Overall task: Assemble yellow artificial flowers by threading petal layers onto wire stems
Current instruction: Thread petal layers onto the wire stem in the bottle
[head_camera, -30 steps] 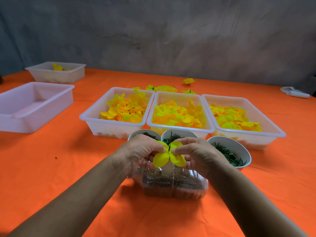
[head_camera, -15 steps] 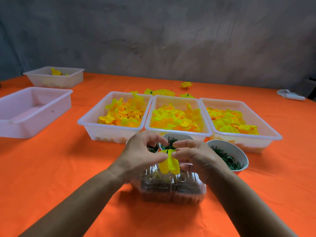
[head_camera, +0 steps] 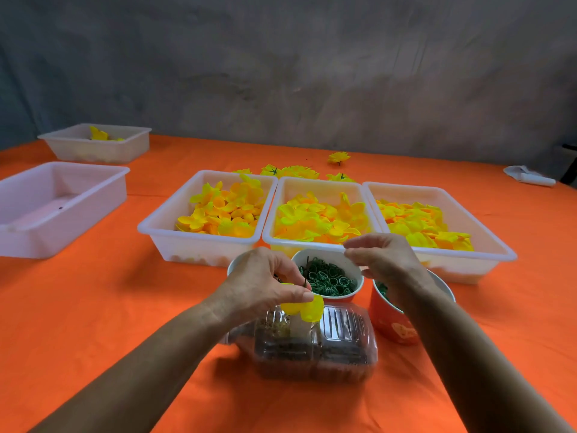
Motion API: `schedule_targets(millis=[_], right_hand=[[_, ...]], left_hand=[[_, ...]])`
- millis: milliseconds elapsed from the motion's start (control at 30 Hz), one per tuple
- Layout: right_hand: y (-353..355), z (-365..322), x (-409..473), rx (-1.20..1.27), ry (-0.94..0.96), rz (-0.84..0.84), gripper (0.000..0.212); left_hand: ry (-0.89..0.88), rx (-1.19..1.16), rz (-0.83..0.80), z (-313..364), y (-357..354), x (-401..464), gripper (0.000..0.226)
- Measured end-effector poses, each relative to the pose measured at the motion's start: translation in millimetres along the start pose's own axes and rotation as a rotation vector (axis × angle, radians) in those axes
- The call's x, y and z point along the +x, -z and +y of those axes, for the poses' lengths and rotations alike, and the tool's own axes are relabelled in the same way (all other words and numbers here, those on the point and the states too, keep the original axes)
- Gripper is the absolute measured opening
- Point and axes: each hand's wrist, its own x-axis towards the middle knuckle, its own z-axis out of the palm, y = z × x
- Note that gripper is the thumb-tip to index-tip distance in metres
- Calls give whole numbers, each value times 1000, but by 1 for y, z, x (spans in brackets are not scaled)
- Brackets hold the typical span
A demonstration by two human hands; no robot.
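My left hand point(head_camera: 265, 285) pinches a yellow petal layer point(head_camera: 304, 307) threaded on a thin dark wire stem, just above a clear plastic container point(head_camera: 318, 348). My right hand point(head_camera: 384, 257) hovers over the middle cup of green rings point(head_camera: 327, 276), thumb and fingers loosely bent, holding nothing. Three white trays of yellow petals stand behind: left tray point(head_camera: 199, 242), middle tray point(head_camera: 321, 185), right tray point(head_camera: 487, 245).
A red cup point(head_camera: 393, 323) with green pieces sits under my right wrist. An empty white bin point(head_camera: 56, 201) and a smaller bin point(head_camera: 96, 148) stand at the left. Finished yellow flowers point(head_camera: 293, 171) lie behind the trays. A white object point(head_camera: 529, 176) lies far right.
My right hand has let go of the petal layer and risen toward the middle tray. My left hand keeps the flower and has lowered it slightly.
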Motion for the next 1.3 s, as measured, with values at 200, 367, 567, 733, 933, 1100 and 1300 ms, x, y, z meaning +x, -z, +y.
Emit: schedule_targets(millis=[200, 367, 567, 733, 933, 1100, 1300], right_hand=[[-14, 26, 25, -360, 99, -84, 14], [-31, 31, 44, -773, 228, -230, 20], [-48, 37, 49, -841, 209, -189, 26], [-38, 39, 42, -756, 255, -97, 20], [-29, 40, 31, -350, 147, -115, 16], [-28, 40, 30, -211, 112, -114, 11], [-29, 39, 27, 64, 33, -184, 14]], left_hand=[[8, -60, -19, -6, 0, 2, 12], [19, -108, -29, -9, -1, 3, 12], [28, -158, -28, -14, -3, 3, 13], [22, -182, -38, -15, -4, 3, 13], [18, -208, -49, -17, -5, 4, 11], [17, -217, -48, -17, -5, 4, 11], [10, -211, -46, -18, -5, 4, 14]])
